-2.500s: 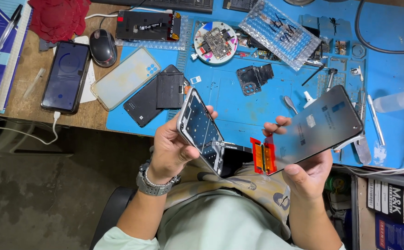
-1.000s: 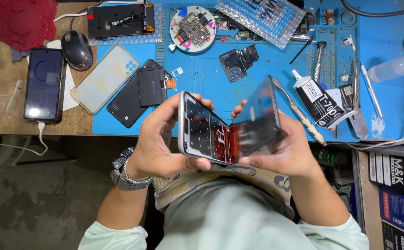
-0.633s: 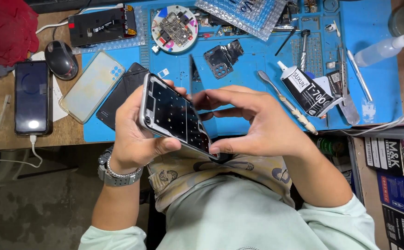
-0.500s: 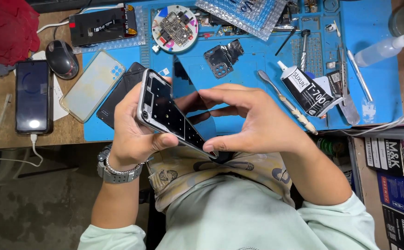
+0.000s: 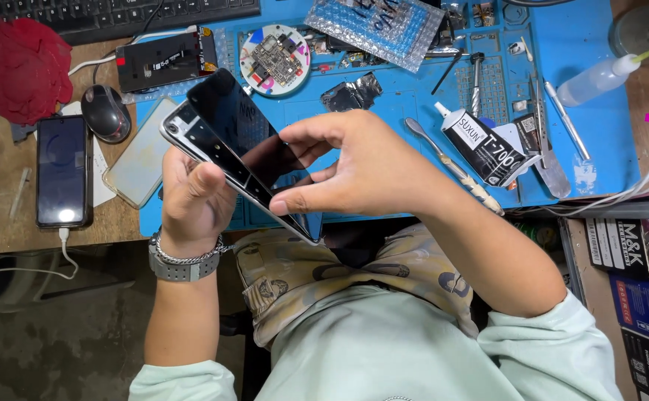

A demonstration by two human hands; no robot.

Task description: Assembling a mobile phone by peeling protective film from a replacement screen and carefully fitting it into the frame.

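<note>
Wooden worktop [image 5: 12,223] fills the upper part of the view, and most of it lies under a blue repair mat [image 5: 584,37] crowded with parts. Largest among the loose things is a black keyboard [image 5: 116,11] at twelve o'clock, then a red cloth [image 5: 23,67] at ten o'clock, a sheet of bubble wrap [image 5: 384,26] at one o'clock, and a dark phone [image 5: 62,171] on a charging lead at nine o'clock beside a black mouse [image 5: 105,113]. Smaller still are a black glue tube [image 5: 484,145] at three o'clock from the hands, a round tray with a circuit board [image 5: 275,61], a clear squeeze bottle [image 5: 599,78] at two o'clock and a metal spudger [image 5: 450,167]. At the centre, raised over the lap, is the phone body [image 5: 213,148], tilted, with a black screen panel [image 5: 246,130] laid against its face. The left hand [image 5: 194,197] is clamped around the body from below, thumb pressed on its edge; the right hand [image 5: 361,167] pinches the panel's lower end between thumb and fingers. Judging by how things lie, the panel is lined up on the frame but seems not fully seated, its upper end lifted slightly; pressing it flush all round looks to be what remains.
</note>
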